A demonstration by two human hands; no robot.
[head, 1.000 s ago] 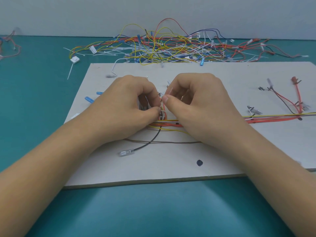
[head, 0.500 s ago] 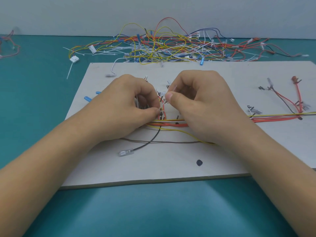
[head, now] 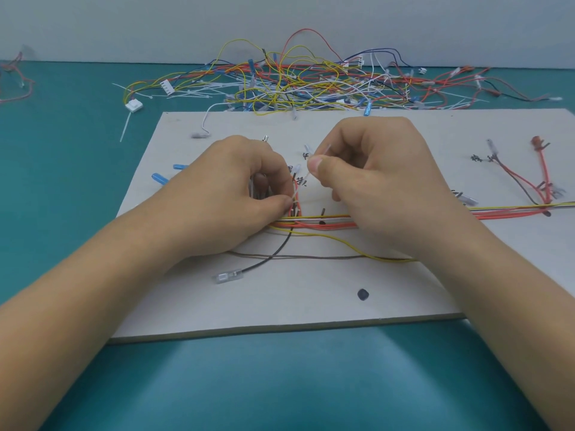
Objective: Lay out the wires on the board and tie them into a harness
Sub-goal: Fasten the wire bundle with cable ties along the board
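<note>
Pale grey rectangular board (head: 311,309) lies flat on the teal tabletop (head: 280,384). A bundle of orange, white and yellow wires (head: 326,221) sits mid-board, its long axis left to right, passing under the right hand toward the board's right edge. A thin translucent white cable tie (head: 302,179) rises from the bundle's left end on a slanted axis, its free tip pointing up-right, away from the person. Left hand (head: 224,200): fingers (head: 281,201) curled, pinching the tie's lower end at the bundle. Right hand (head: 382,181): fingers (head: 317,164) pinching the tie near its tip. A black wire with clear end connector (head: 228,276) trails near-left. A loose tangle of coloured wires (head: 295,85) lies beyond the board.
</note>
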